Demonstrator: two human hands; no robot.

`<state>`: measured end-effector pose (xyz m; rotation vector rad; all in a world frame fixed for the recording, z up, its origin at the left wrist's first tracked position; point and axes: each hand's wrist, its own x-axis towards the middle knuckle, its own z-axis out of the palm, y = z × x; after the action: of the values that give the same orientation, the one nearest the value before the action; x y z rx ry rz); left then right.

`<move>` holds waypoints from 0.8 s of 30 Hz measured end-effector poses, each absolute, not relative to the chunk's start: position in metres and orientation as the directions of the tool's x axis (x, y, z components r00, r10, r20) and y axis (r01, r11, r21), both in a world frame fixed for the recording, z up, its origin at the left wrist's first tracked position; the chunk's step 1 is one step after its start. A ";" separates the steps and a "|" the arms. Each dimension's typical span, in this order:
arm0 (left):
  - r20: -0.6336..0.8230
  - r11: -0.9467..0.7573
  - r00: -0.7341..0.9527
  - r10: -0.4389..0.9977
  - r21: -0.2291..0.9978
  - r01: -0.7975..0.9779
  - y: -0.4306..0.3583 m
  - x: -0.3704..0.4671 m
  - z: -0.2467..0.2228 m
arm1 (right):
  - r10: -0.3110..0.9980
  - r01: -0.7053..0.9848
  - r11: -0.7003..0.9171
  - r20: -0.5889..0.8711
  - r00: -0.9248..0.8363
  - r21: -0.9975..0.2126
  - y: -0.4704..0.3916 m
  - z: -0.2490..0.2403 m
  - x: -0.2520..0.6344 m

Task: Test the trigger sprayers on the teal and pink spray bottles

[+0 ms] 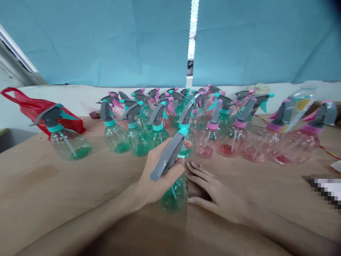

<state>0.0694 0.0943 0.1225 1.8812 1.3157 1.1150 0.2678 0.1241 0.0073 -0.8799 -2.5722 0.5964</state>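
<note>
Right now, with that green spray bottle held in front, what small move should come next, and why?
I'd probably bring the right grip against the green spray bottle to steady it: the left grip alone holds it, up near its gray sprayer, while the right one lies palm down beside it, apparently holding nothing.

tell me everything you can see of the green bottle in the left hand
The green bottle has a translucent, plastic-looking body with a pale tube inside and a grey spray head with a turquoise tip pointing forward. The left hand grips its upper part, hiding the collar. It looks roughly upright, nearer the person than the other bottles. Whether the right hand beside it touches it, or its base the table, is unclear.
</note>
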 end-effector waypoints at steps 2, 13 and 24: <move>0.299 -0.350 0.183 0.937 0.821 0.451 0.095 0.069 0.123 | 0.638 0.487 0.719 0.195 -0.745 -0.495 0.124 0.007 0.268; 0.322 -0.391 0.223 0.920 0.728 0.563 0.095 0.066 0.134 | 0.641 0.497 0.718 0.185 -0.745 -0.487 0.125 0.005 0.268; 0.286 -0.326 0.157 0.945 0.816 0.478 0.099 0.070 0.124 | 0.645 0.492 0.714 0.198 -0.738 -0.498 0.124 0.008 0.268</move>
<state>0.0697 0.0992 0.1241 1.8832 1.3500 1.0909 0.2679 0.1240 0.0080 -0.8841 -2.5630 0.5968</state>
